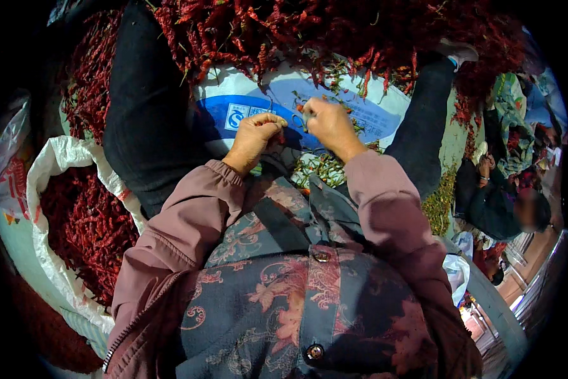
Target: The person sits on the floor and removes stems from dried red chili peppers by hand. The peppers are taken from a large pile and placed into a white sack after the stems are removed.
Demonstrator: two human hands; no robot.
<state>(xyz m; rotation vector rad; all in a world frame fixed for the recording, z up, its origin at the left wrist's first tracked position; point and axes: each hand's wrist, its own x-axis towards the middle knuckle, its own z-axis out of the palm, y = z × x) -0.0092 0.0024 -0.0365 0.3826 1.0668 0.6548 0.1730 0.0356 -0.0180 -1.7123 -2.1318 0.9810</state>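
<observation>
Over a white and blue woven plastic sack point(213, 87) between the legs, both hands are raised close together. My left hand point(255, 137) is closed around dried red chili, a bit of which shows below its fingers. My right hand point(329, 124), slightly blurred, is curled just to the right. A small orange-red piece and a thin ring-like loop point(297, 122) show at its fingertips; whether it grips the loop or a pair of scissors is unclear. Green chili stems point(324, 166) lie scattered on the sack below and beside the right hand.
A large heap of dried red chilies point(284, 23) spreads beyond the sack. At left stands an open white woven sack point(40, 227) full of dried chilies. A co-worker point(497, 208) in dark clothes sits at the right, near a green plastic bag point(511, 128) and a pile of stems point(440, 203).
</observation>
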